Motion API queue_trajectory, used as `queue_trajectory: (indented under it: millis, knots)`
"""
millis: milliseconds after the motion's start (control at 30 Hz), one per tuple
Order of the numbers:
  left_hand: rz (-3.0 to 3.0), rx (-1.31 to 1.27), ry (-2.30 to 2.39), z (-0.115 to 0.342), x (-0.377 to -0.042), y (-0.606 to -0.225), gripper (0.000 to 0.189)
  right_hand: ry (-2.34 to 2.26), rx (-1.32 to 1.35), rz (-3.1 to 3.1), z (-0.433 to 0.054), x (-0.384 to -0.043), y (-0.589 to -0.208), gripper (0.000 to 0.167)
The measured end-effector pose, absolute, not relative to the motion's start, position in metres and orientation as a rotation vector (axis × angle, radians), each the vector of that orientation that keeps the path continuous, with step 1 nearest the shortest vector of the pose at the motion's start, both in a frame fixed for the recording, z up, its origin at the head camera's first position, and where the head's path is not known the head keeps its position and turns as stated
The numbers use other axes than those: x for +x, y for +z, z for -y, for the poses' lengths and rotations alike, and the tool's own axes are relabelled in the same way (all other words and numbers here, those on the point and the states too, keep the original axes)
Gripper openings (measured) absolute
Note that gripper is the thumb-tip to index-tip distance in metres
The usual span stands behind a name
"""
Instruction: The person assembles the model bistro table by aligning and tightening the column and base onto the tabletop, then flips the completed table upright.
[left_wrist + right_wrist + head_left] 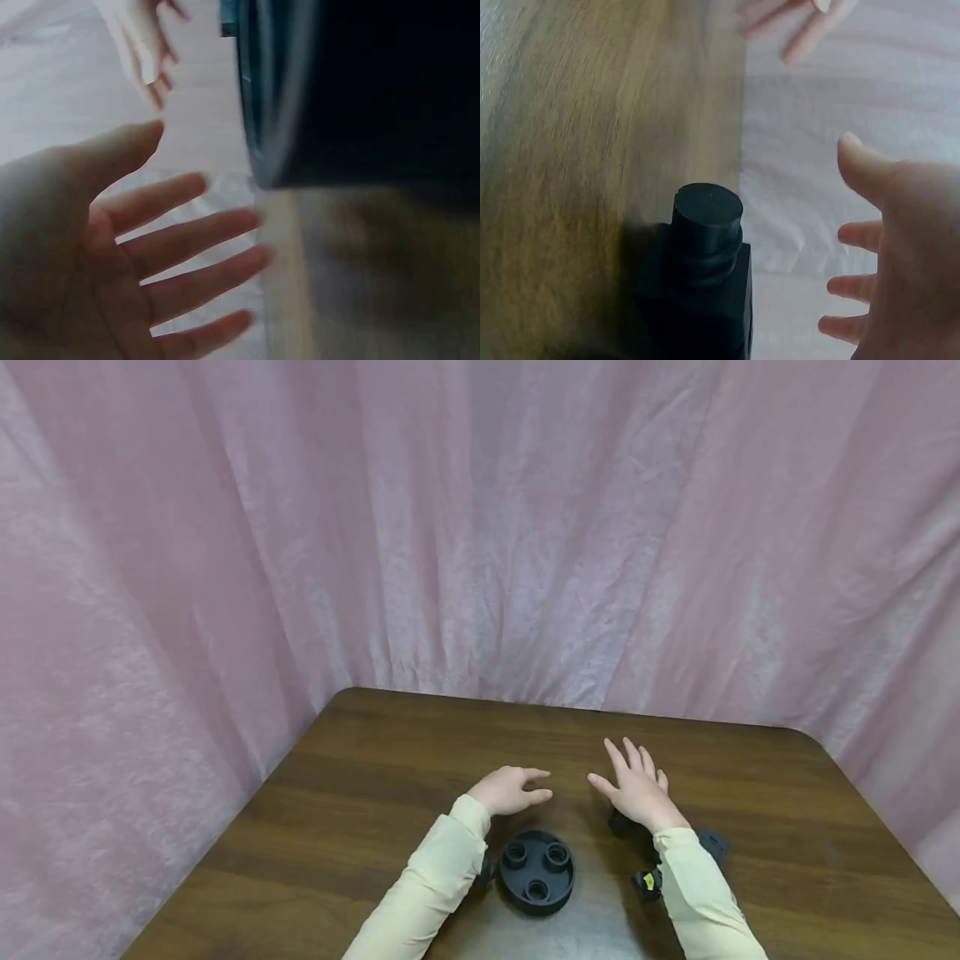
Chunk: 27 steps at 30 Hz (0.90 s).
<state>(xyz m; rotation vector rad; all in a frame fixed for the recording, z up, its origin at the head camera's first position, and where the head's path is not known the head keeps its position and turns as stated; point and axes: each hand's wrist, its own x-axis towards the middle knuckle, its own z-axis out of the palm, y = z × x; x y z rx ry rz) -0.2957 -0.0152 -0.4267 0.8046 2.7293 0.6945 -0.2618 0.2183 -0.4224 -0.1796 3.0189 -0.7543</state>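
A round black tray [535, 867] with three raised rings inside lies on the table near its front middle. Just beyond it hovers my left hand [508, 790], fingers extended to the right and holding nothing. My right hand [637, 792] is spread in the air farther right, also holding nothing. Partly hidden beneath the right wrist is a dark object [622, 823]. In the right wrist view, a black block with a cylindrical top [707, 225] stands beside the right hand. A large dark curved thing [375, 97] fills the upper right of the left wrist view, too close to identify.
The brown wooden table [360, 743] has rounded far corners. Pink curtains [480, 527] hang behind it and along its sides. Near the right forearm are a dark flat piece [713, 843] and a small black piece with a yellow mark [647, 883], partly covered by the sleeve.
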Motion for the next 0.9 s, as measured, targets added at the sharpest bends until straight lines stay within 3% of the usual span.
queue_trajectory:
  millis: [133, 300, 533, 733, 900]
  knots:
    - [-2.611, 0.903, 0.708, 0.023, -0.292, -0.426, 0.043, -0.846, -0.143, -2.940, -0.226, -0.255, -0.425, 0.073]
    - [-2.409, 1.041, 0.708, 0.033, -0.286, -0.422, 0.045, -0.876, -0.223, -2.947, -0.238, -0.245, -0.427, 0.045]
    - [-2.230, 1.131, 0.665, 0.038, -0.286, -0.422, 0.043, -0.873, -0.340, -2.954, -0.252, -0.244, -0.428, 0.058]
    - [-2.102, 1.147, 0.518, 0.043, -0.286, -0.418, 0.070, -0.786, -0.405, -2.931, -0.257, -0.248, -0.436, 0.061]
    - [-2.116, 1.146, 0.393, 0.040, -0.285, -0.419, 0.097, -0.750, -0.381, -2.977, -0.259, -0.249, -0.441, 0.051]
